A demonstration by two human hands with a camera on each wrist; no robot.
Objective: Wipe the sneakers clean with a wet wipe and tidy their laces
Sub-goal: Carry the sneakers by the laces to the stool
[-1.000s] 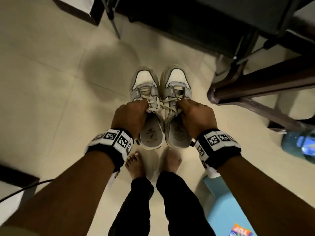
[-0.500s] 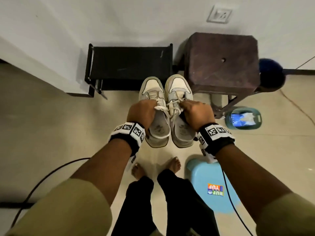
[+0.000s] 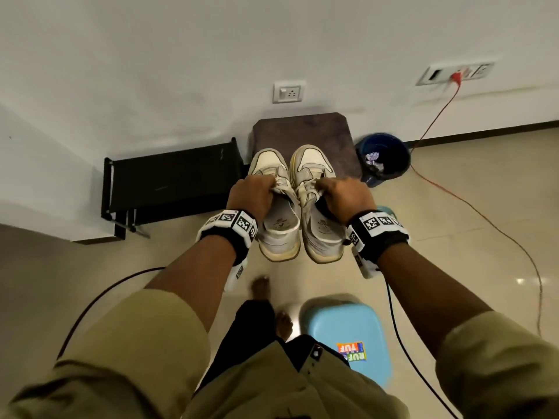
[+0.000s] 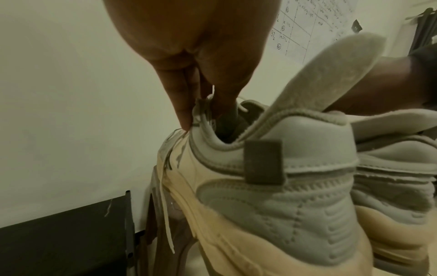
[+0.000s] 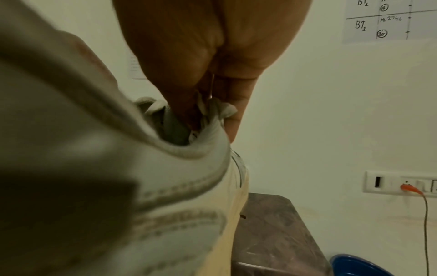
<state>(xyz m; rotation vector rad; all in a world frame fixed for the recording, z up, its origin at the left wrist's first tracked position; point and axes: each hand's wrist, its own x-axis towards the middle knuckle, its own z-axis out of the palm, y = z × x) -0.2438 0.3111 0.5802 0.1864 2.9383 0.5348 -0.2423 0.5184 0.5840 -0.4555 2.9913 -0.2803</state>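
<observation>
Two cream and grey sneakers hang side by side in the air, toes pointing away from me. My left hand (image 3: 252,195) grips the left sneaker (image 3: 278,234) at its tongue and laces; in the left wrist view the fingers (image 4: 184,104) pinch the collar of that sneaker (image 4: 272,196). My right hand (image 3: 343,198) grips the right sneaker (image 3: 320,237) the same way, with fingers (image 5: 234,104) curled round the bunched laces of the shoe (image 5: 165,186). One loose lace (image 4: 166,220) dangles down. No wet wipe is in view.
A dark brown stool (image 3: 305,131) stands against the wall under the shoes' toes, a black low rack (image 3: 169,182) to its left, a blue bin (image 3: 384,157) to its right. A light blue stool (image 3: 348,331) sits by my bare feet. Cables cross the tiled floor.
Both hands have lifted the sneakers up off the floor and forward toward the brown stool; my head has risen, so the wall and sockets came into view.
</observation>
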